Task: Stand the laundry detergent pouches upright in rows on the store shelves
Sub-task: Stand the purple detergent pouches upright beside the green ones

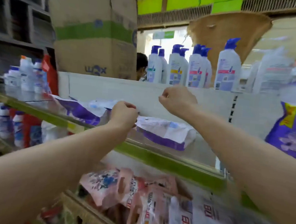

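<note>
your left hand [124, 115] pinches the top edge of a purple-and-white pouch [165, 133] lying flat on the glass shelf [157, 156], seemingly to tip it upright, while your right hand [177, 100] hovers above, curled shut and empty.

Bright, even daylight comes from a glowing, washed-out window [168, 41] above and behind the hands [123, 113], leaving only faint shadows. Motion blur smears the pouches [205, 222] below the hands and everything far right. The wide lens bows the shelf edge [157, 158].
</note>
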Motion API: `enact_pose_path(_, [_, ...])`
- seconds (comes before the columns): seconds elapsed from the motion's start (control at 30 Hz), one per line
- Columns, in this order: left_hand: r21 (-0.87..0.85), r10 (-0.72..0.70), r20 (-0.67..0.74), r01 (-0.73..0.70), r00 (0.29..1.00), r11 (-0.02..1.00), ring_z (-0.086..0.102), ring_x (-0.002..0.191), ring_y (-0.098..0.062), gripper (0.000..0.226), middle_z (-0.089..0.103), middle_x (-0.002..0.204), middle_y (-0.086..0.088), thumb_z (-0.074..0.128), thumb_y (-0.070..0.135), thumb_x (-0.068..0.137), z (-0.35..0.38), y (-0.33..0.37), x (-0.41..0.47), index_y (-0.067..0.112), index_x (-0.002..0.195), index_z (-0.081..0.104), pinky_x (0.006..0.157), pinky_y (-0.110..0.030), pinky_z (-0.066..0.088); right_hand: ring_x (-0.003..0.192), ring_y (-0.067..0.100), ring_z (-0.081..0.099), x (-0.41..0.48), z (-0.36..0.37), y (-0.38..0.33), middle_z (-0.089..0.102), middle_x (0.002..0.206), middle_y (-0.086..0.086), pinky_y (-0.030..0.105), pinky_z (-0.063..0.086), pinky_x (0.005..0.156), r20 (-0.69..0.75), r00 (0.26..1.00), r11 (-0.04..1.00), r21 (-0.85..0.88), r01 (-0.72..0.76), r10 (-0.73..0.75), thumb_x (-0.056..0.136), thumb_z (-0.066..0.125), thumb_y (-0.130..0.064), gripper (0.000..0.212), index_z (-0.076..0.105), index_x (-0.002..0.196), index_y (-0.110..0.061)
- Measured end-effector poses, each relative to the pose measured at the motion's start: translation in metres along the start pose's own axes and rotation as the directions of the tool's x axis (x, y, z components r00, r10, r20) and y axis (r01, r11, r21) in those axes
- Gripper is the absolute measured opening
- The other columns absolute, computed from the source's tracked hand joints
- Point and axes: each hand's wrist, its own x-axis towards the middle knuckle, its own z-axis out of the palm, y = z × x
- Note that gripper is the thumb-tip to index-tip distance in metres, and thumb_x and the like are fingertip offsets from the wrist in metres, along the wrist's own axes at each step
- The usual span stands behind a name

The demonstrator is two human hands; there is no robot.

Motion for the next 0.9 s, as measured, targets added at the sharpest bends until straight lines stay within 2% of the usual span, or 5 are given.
enact_pose_path(0.2, [0.008,-0.088,-0.008,0.088,0.996,0.996,0.044,0.054,-0.021,0.026,0.047,0.066,-0.009,0.038,-0.011,0.085,-0.045,-0.027,0.026,0.007,0.073,0.053,0.052,-0.026,0.042,0.099,0.025,0.058,0.006,0.078,-0.051,0.063,0.104,-0.001,0.039,0.046,0.089,0.380,0.922,0.984,-0.116,0.133,-0.080,0.077,0.060,-0.048,0.040,0.056,0.106,-0.020])
enact_pose_path(0.43, [0.034,-0.182,0.109,0.179,0.977,0.983,0.052,0.068,-0.025,0.017,0.049,0.075,-0.015,0.042,-0.012,0.084,-0.043,-0.050,0.044,0.000,0.091,0.052,0.065,-0.029,0.047,0.110,0.030,0.057,0.008,0.102,-0.051,0.060,0.119,0.007,0.038,0.041,0.086,0.174,0.984,0.907,-0.407,0.108,-0.039,0.095,0.037,-0.019,0.028,0.056,0.116,-0.020])
enact_pose_path(0.53, [0.018,-0.149,0.207,0.149,0.967,0.989,0.048,0.063,-0.021,0.023,0.047,0.067,-0.012,0.044,-0.015,0.081,-0.029,-0.048,0.043,0.004,0.067,0.048,0.066,-0.030,0.042,0.106,0.031,0.059,0.003,0.077,-0.038,0.063,0.114,0.010,0.033,0.037,0.076,0.053,0.997,0.940,-0.335,0.062,-0.047,0.095,0.040,-0.024,0.023,0.057,0.111,-0.019])
enact_pose_path(0.73, [-0.034,-0.048,0.455,0.071,0.889,0.997,0.049,0.069,-0.019,0.026,0.053,0.072,-0.008,0.061,-0.012,0.076,0.025,-0.031,0.020,0.013,0.074,0.054,0.065,-0.028,0.044,0.090,0.034,0.061,-0.019,0.024,0.010,0.066,0.097,0.014,0.032,0.033,0.067,-0.261,0.965,0.992,-0.123,-0.039,0.006,0.098,0.026,-0.045,0.046,0.057,0.102,-0.012])
enact_pose_path(0.9, [-0.056,-0.059,0.575,0.111,0.816,0.992,0.052,0.074,-0.017,0.038,0.058,0.072,0.003,0.075,0.007,0.077,0.077,-0.009,-0.010,0.022,0.072,0.040,0.077,-0.033,0.049,0.072,0.026,0.060,-0.033,-0.012,0.062,0.065,0.076,0.014,0.032,0.041,0.065,-0.464,0.843,0.901,0.431,-0.053,0.272,0.097,0.044,-0.031,0.036,0.059,0.078,-0.004])
